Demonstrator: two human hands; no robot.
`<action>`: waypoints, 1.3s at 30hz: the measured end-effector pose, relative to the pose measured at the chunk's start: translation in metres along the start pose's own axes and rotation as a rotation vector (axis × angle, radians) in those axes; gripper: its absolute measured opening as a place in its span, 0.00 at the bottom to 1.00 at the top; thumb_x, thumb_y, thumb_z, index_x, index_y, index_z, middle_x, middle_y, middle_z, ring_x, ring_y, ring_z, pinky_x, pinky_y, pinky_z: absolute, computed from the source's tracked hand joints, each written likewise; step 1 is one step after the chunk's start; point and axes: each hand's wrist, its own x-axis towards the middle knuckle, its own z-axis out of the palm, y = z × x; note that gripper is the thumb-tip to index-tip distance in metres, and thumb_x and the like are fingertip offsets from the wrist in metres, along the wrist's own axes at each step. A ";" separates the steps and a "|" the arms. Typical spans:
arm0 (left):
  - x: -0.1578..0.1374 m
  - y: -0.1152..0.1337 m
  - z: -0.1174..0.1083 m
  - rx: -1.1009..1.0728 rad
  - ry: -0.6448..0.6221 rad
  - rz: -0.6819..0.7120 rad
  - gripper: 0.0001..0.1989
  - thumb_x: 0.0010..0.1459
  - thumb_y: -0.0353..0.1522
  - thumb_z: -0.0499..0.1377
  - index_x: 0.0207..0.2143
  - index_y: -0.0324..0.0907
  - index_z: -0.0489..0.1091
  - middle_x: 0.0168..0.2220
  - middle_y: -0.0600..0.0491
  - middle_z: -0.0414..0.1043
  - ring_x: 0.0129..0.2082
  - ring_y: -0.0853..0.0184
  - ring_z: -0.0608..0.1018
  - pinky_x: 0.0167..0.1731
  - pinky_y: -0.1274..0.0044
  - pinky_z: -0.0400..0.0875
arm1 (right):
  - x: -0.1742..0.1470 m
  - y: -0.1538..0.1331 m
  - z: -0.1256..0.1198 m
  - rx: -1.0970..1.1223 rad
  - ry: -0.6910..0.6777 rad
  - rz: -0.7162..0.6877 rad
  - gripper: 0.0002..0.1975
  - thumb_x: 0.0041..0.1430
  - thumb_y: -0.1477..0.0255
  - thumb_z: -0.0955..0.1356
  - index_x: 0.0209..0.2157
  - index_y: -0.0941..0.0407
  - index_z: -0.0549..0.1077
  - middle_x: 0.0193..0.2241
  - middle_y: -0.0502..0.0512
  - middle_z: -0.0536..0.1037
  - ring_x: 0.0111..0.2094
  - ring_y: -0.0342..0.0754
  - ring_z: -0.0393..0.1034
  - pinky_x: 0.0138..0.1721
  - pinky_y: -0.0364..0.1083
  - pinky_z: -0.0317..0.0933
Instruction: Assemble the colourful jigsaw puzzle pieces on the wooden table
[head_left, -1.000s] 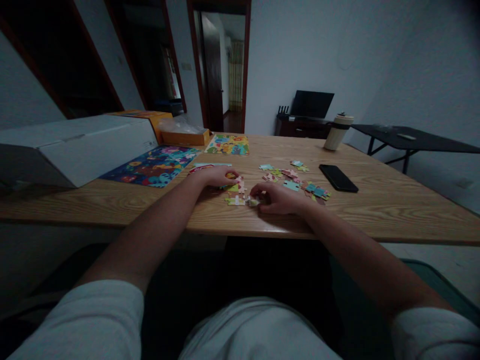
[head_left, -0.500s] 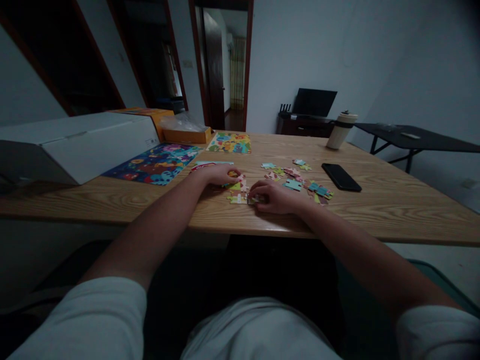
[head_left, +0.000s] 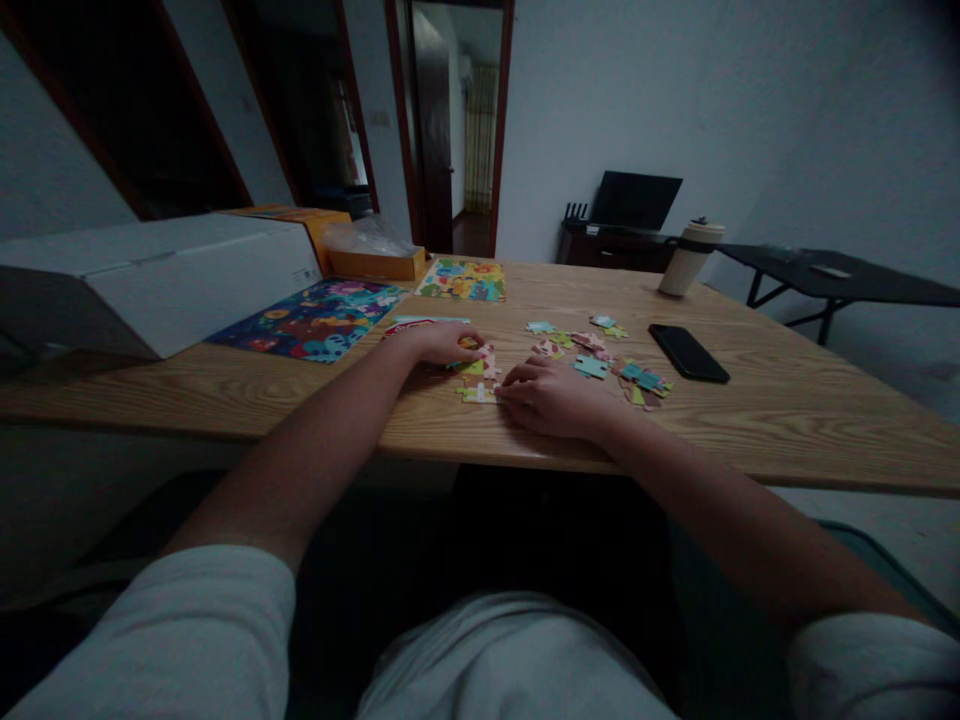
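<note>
A small joined section of jigsaw puzzle (head_left: 474, 372) lies on the table in front of me, yellow-green with pink and white parts. My left hand (head_left: 444, 343) rests over its upper left side, fingers bent and closed on it, hiding part of it. At the section's lower right edge, my right hand (head_left: 536, 395) is closed with fingertips bent down beside a pale yellow-green piece (head_left: 480, 394). The piece under my right fingers is mostly covered by the hand. Several loose puzzle pieces (head_left: 591, 366) lie to the right, some overlapping.
A black phone (head_left: 688, 352) and a cream tumbler (head_left: 690, 258) stand to the right on the wooden table (head_left: 795, 425). Left are a large white box (head_left: 202, 270), a dark blue picture sheet (head_left: 307, 320) and an orange tray (head_left: 379, 263) with clear plastic. A yellow picture sheet (head_left: 461, 280) lies behind.
My right hand has turned over slightly and pressed flatter, so the piece in its fingers is now mostly covered. My left hand stays on the puzzle section. The camera view shifted slightly.
</note>
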 end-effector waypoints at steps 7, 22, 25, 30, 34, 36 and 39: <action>0.000 0.000 -0.001 0.041 -0.007 0.002 0.34 0.56 0.57 0.51 0.58 0.50 0.68 0.58 0.50 0.69 0.51 0.59 0.72 0.50 0.72 0.63 | -0.001 -0.002 -0.002 -0.005 0.007 -0.017 0.15 0.65 0.74 0.63 0.48 0.57 0.78 0.46 0.61 0.79 0.46 0.51 0.71 0.50 0.51 0.61; -0.011 0.020 -0.006 0.045 -0.086 0.085 0.42 0.52 0.55 0.57 0.65 0.49 0.57 0.64 0.51 0.60 0.59 0.57 0.66 0.55 0.74 0.59 | 0.001 -0.006 -0.004 0.002 -0.024 0.052 0.14 0.65 0.73 0.63 0.46 0.57 0.78 0.42 0.61 0.80 0.44 0.51 0.72 0.50 0.50 0.58; -0.008 0.024 -0.002 0.033 -0.113 0.150 0.46 0.48 0.54 0.60 0.67 0.52 0.52 0.68 0.53 0.53 0.64 0.57 0.60 0.58 0.72 0.55 | 0.001 -0.004 -0.003 0.028 -0.028 0.051 0.14 0.65 0.73 0.62 0.46 0.56 0.78 0.43 0.60 0.79 0.44 0.51 0.71 0.50 0.50 0.57; -0.006 0.026 0.003 0.008 -0.160 0.171 0.47 0.47 0.54 0.62 0.67 0.50 0.54 0.68 0.51 0.52 0.64 0.56 0.60 0.60 0.71 0.54 | -0.003 0.006 -0.003 0.094 0.001 0.160 0.14 0.61 0.69 0.67 0.48 0.56 0.74 0.44 0.60 0.77 0.43 0.51 0.69 0.47 0.48 0.59; -0.008 0.024 -0.001 -0.026 -0.191 0.151 0.48 0.46 0.53 0.62 0.67 0.51 0.51 0.69 0.52 0.51 0.64 0.56 0.59 0.60 0.70 0.54 | -0.007 0.018 -0.004 0.181 -0.034 0.236 0.16 0.59 0.65 0.68 0.47 0.56 0.74 0.38 0.57 0.78 0.38 0.49 0.70 0.41 0.46 0.60; -0.010 0.024 -0.003 -0.029 -0.204 0.147 0.49 0.45 0.53 0.63 0.68 0.52 0.51 0.69 0.53 0.49 0.64 0.56 0.59 0.60 0.70 0.54 | -0.008 0.022 -0.004 0.248 -0.058 0.286 0.17 0.58 0.65 0.69 0.48 0.56 0.73 0.36 0.56 0.78 0.35 0.47 0.70 0.37 0.45 0.61; -0.011 0.026 -0.006 -0.024 -0.209 0.136 0.50 0.45 0.52 0.64 0.68 0.52 0.51 0.69 0.53 0.50 0.64 0.56 0.60 0.60 0.69 0.54 | -0.010 0.025 -0.005 0.332 -0.092 0.359 0.22 0.54 0.67 0.71 0.50 0.56 0.71 0.36 0.55 0.78 0.33 0.46 0.71 0.34 0.43 0.61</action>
